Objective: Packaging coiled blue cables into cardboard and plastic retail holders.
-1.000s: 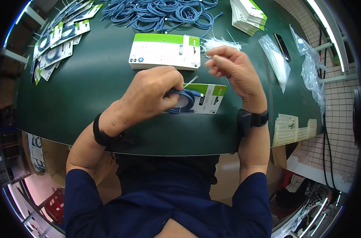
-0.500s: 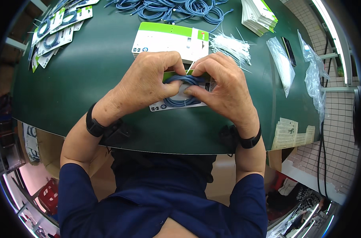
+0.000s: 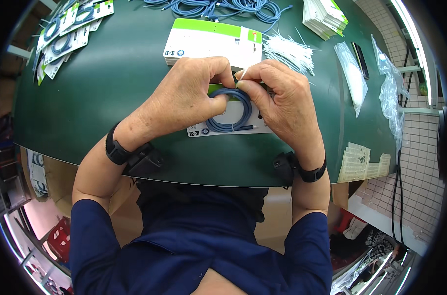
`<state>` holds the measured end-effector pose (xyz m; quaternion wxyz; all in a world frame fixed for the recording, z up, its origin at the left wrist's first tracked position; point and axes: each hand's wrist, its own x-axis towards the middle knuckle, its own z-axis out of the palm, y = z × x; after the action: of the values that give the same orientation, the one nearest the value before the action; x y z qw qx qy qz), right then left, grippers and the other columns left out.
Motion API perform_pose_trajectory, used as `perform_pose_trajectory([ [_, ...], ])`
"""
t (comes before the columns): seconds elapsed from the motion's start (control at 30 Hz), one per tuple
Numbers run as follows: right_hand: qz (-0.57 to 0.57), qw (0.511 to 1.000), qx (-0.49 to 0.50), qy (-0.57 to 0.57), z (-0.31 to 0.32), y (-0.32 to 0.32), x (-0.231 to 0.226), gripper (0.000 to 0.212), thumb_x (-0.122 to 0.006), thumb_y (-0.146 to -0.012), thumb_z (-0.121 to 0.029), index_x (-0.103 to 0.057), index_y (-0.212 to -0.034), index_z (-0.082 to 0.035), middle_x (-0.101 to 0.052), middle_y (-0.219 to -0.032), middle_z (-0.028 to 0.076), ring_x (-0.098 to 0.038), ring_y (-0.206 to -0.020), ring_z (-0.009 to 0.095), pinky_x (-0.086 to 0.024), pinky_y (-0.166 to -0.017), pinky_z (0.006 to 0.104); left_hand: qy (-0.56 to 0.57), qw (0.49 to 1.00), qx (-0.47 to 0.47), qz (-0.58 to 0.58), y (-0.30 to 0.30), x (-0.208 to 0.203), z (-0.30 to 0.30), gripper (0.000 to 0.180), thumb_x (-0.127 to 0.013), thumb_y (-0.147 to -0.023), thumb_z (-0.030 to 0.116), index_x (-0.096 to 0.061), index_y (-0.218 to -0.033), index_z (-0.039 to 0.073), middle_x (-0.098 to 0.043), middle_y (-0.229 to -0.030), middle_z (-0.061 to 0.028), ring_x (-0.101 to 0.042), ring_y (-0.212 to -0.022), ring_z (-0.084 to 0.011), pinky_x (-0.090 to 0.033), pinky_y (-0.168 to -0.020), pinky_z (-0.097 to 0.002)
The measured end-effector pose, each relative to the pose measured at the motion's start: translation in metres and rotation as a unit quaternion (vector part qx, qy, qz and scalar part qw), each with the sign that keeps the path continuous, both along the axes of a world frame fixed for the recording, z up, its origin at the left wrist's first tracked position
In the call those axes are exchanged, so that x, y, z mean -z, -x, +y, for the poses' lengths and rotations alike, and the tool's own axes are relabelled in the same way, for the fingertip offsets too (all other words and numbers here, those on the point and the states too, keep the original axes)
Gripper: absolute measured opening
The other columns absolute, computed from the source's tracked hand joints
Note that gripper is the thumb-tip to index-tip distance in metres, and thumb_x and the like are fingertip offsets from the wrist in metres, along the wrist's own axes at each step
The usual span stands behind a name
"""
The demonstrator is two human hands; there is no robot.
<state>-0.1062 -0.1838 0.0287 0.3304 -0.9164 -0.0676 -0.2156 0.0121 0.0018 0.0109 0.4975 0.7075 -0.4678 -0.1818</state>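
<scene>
A blue coiled cable [image 3: 246, 109] lies on a white and green backing card [image 3: 260, 126] just above the table. My left hand [image 3: 191, 91] is closed on the coil, its thumb inside the loop and its index finger bent at the card's top edge. A thin white cable tie [image 3: 243, 73] is pinched between the thumb and index finger of my right hand [image 3: 287, 93], right beside the left fingertip. Another tie band crosses the coil's lower side. Beyond my hands sit a stack of backing cards [image 3: 203, 42] and a loose pile of white cable ties [image 3: 289, 53].
Blue cables [image 3: 255, 11] are heaped at the far edge. Carded cables [image 3: 71, 43] lie far left. More cards [image 3: 323, 18], a plastic bag of white ties [image 3: 350, 78], a dark slim object [image 3: 360, 60] and crumpled clear plastic [image 3: 389, 88] are on the right.
My right hand has drawn away from the coil's middle to its top right, with the tie's end now in its pinch. My left hand stays on the coil.
</scene>
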Motion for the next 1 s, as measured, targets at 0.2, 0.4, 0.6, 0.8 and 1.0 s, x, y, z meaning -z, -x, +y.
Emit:
perform_pose_trajectory([
  [0.2, -0.008, 1.000, 0.007, 0.007, 0.006, -0.004, 0.007, 0.008, -0.079, -0.091, -0.004, -0.072, -0.093, 0.000, -0.073, -0.086, 0.009, -0.070, -0.075, 0.022, -0.055, -0.067, 0.0328, -0.006, 1.000, 0.007, 0.001, -0.001, 0.003, 0.000, 0.016, -0.071, -0.077, -0.001, -0.067, -0.092, -0.004, -0.073, -0.081, -0.0158, -0.071, -0.076, -0.0222, -0.057, -0.073, -0.0347],
  [0.4, -0.034, 0.999, 0.018, 0.036, 0.009, -0.007, 0.013, 0.008, -0.078, -0.091, -0.004, -0.071, -0.093, -0.002, -0.072, -0.085, 0.008, -0.069, -0.074, 0.024, -0.054, -0.066, 0.0342, -0.015, 0.999, 0.007, 0.032, -0.002, 0.006, 0.000, 0.018, -0.071, -0.077, 0.000, -0.067, -0.094, -0.004, -0.073, -0.084, -0.0142, -0.071, -0.080, -0.0208, -0.058, -0.078, -0.0345],
  [0.6, -0.074, 0.993, 0.035, 0.080, 0.014, -0.011, 0.016, 0.010, -0.078, -0.093, -0.006, -0.068, -0.095, -0.004, -0.071, -0.084, 0.009, -0.069, -0.074, 0.027, -0.054, -0.066, 0.0360, 0.016, 0.998, 0.020, 0.060, 0.001, 0.014, 0.000, 0.020, -0.070, -0.077, -0.001, -0.067, -0.097, -0.005, -0.074, -0.090, -0.0133, -0.073, -0.088, -0.0202, -0.059, -0.087, -0.0337],
  [0.8, -0.073, 0.992, 0.047, 0.096, 0.014, -0.009, 0.018, 0.010, -0.077, -0.094, -0.007, -0.067, -0.095, -0.005, -0.071, -0.085, 0.010, -0.070, -0.074, 0.028, -0.055, -0.065, 0.0366, -0.014, 0.993, 0.042, 0.106, 0.002, 0.008, -0.001, 0.022, -0.069, -0.078, -0.001, -0.066, -0.099, -0.005, -0.073, -0.092, -0.0133, -0.072, -0.092, -0.0209, -0.059, -0.091, -0.0342],
  [1.0, -0.078, 0.990, 0.067, 0.097, 0.016, -0.010, 0.020, 0.010, -0.077, -0.095, -0.007, -0.067, -0.095, -0.005, -0.071, -0.084, 0.009, -0.071, -0.073, 0.028, -0.056, -0.064, 0.0364, -0.006, 0.996, 0.036, 0.085, 0.003, 0.014, 0.000, 0.021, -0.068, -0.077, -0.001, -0.064, -0.097, -0.005, -0.071, -0.089, -0.0137, -0.071, -0.089, -0.0224, -0.058, -0.088, -0.0356],
])
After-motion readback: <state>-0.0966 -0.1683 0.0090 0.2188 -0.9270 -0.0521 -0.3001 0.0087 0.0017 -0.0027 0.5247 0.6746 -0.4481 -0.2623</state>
